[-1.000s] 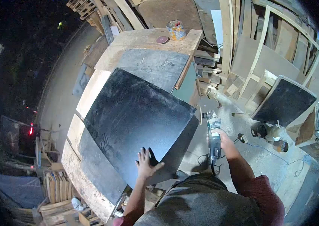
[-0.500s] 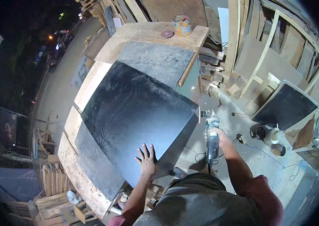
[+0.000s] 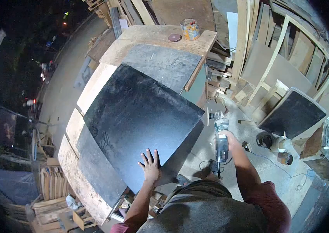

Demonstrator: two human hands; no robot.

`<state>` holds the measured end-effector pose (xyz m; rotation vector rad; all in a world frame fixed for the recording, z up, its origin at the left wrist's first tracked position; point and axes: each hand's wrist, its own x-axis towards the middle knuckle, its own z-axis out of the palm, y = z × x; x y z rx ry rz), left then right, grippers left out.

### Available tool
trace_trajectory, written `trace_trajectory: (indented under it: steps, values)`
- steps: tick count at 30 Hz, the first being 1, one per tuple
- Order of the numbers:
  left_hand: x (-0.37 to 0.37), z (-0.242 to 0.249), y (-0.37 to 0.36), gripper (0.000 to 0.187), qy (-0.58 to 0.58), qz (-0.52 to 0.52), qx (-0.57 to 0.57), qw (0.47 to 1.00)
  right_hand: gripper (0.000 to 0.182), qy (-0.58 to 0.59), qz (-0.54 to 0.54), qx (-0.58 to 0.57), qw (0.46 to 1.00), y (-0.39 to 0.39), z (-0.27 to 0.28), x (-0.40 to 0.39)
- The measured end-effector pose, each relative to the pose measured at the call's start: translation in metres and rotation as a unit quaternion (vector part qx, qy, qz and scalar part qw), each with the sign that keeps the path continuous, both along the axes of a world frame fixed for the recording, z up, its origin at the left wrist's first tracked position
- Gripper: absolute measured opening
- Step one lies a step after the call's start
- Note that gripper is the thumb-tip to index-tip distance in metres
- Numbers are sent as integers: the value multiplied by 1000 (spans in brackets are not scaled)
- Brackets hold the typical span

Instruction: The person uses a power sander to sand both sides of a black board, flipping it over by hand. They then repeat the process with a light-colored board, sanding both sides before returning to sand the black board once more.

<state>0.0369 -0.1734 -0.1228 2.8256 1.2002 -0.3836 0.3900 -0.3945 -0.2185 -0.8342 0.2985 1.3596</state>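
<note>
Closed around the grinder [image 3: 222,150], the right hand [image 3: 229,139] holds its disc [image 3: 208,116] just beside the dark panel [image 3: 133,101] on the workbench [image 3: 145,33], the left hand [image 3: 151,169] spread over the panel, apparently steadying it for edge work calling for careful disc contact.

Visible on the far end of a pale wooden tabletop [image 3: 149,35]: an orange-and-blue-labelled cylindrical tin [image 3: 189,30], with a flat dark-red disc [image 3: 174,37] just beside it. Off to the right, a slender pale wooden frame [image 3: 276,47] behind a tilted dark rectangular panel with a pale rim [image 3: 291,110]. At far left, upright light-brown wooden boards [image 3: 53,182] near a blue-grey sheet [image 3: 11,182].
</note>
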Motion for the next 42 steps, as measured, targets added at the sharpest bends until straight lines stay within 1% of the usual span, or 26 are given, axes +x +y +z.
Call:
trace_trajectory:
  steps: [4, 7, 9, 13, 15, 16, 18, 21, 25, 27, 30, 34, 37, 40, 42]
  values:
    - [1, 4, 0, 89, 17, 0, -6, 1000, 27, -7, 0, 22, 1000, 5, -6, -6]
    - [2, 6, 0, 86, 30, 5, -14, 999, 26, -12, 5, 25, 1000, 7, -11, -6]
    - [1, 2, 1, 84, 14, 5, -11, 1000, 25, 17, -1, 23, 1000, 8, -23, -3]
    - [2, 5, -2, 85, 0, 7, -14, 1000, 24, 21, -8, 34, 999, 7, -10, -5]
    - [2, 4, -2, 99, 59, -6, 7, 998, 23, 1, -14, 7, 1000, 8, -16, -6]
    - [3, 5, -3, 99, 61, -7, 7, 998, 23, 2, -15, 7, 1000, 8, -11, -7]
    - [4, 8, -5, 88, 25, 3, -11, 1000, 23, -32, -5, -21, 999, 12, 2, -8]
    - [3, 9, -4, 90, 14, 8, -30, 999, 22, -24, -11, -13, 1000, 14, -10, -3]
    - [-1, -1, -2, 94, 8, 1, -3, 1000, 21, 18, -31, -9, 999, 11, -3, -7]
    - [1, 3, -3, 95, 30, 1, -10, 1000, 21, -9, -13, -8, 1000, 10, 11, -9]
    - [1, 6, -3, 96, 18, -1, -21, 1000, 21, -5, 0, 3, 1000, 15, -9, -1]
    - [4, 10, -4, 95, 23, 2, -26, 999, 21, -10, -14, 1, 1000, 11, -1, -1]
    - [2, 5, -3, 95, 31, -4, -8, 999, 19, 14, -28, 25, 999, 9, 3, -7]
    - [2, 1, -2, 94, 12, -5, -10, 1000, 17, -7, -14, 20, 1000, 15, -8, -3]
    - [-2, -1, -1, 94, 18, -7, -5, 1000, 16, -22, 16, -9, 1000, 13, -13, 4]
